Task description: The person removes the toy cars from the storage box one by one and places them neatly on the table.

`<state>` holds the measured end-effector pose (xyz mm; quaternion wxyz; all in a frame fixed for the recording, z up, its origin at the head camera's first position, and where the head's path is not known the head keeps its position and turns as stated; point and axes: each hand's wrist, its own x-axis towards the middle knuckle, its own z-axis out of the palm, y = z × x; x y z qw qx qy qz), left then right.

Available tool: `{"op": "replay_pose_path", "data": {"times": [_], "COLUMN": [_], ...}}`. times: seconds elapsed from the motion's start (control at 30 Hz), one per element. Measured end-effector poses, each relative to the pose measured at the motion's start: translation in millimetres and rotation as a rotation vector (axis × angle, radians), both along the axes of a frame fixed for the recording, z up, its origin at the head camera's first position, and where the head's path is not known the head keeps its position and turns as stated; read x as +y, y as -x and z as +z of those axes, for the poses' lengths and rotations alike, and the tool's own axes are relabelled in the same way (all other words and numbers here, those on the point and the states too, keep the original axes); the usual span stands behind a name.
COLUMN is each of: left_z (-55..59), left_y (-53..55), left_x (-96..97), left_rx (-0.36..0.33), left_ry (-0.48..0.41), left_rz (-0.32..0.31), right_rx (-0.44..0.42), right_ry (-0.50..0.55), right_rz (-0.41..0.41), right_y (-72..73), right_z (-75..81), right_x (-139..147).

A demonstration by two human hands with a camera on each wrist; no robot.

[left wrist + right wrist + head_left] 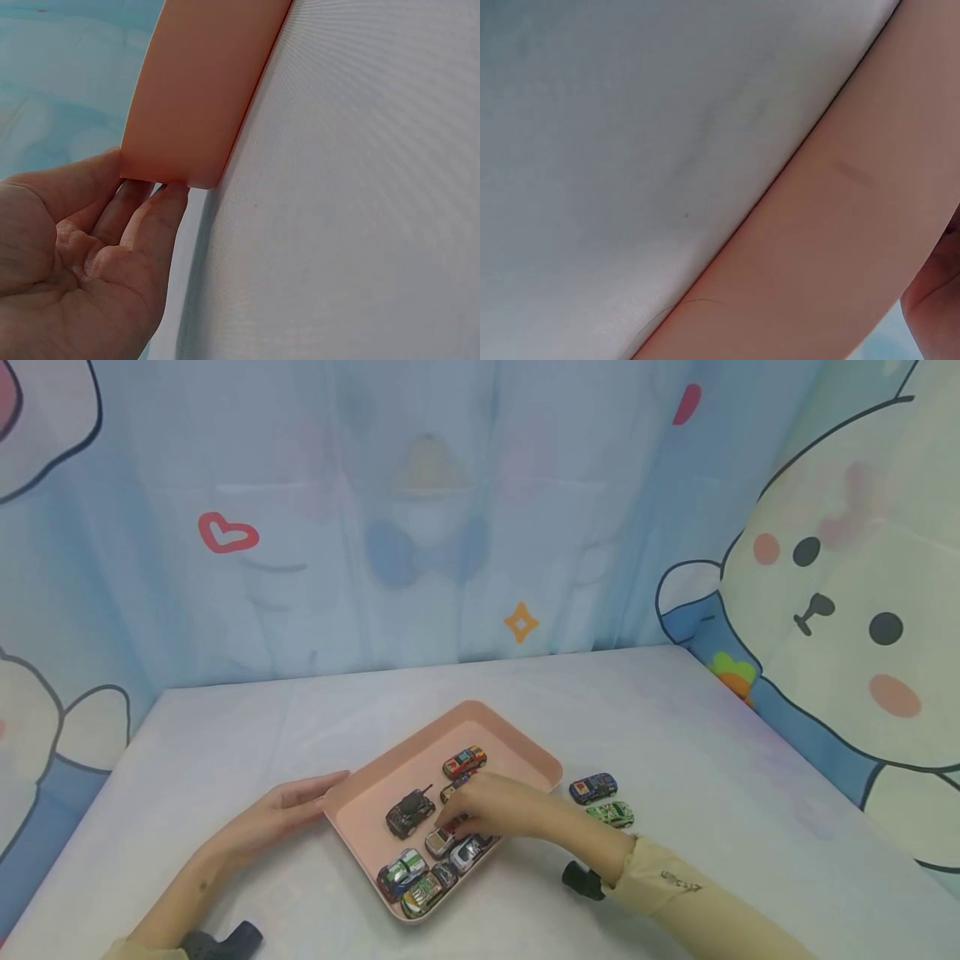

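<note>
A pink rectangular tray (517,739) lies turned on the white table with several toy cars inside. At its left corner, my left hand (288,806) holds the tray; in the left wrist view the fingertips (174,196) bear against the outer wall. My right hand (487,806) reaches over the tray's right side, fingers bent down, pinching a dark red toy car (455,823) mostly hidden by them. Right beside the fingertips is a silver toy car (438,842). In the right wrist view the tray wall hides most of the hand.
Inside the tray, a black military toy vehicle (410,813) sits left of the right hand and a red car (465,762) beyond it. More cars, including a green-and-white one (402,870), crowd the near corner. Outside, a blue car (593,788) and a green car (612,813) stand to the right.
</note>
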<state>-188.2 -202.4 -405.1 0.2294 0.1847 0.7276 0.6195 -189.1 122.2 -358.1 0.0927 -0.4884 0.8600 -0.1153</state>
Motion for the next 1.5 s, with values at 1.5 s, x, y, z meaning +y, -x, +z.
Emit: {"op": "replay_pose_path", "data": {"times": [1.5], "left_z": [4.2], "left_y": [-4.3], "left_x": [1.8], "left_rx": [-0.008], "left_ry": [0.027], "left_rz": [0.02], "right_rx": [-0.052], "right_ry": [0.273], "right_rz": [-0.347], "right_y": [-33.0], "right_z": [29.6], "right_x": [168.8]}}
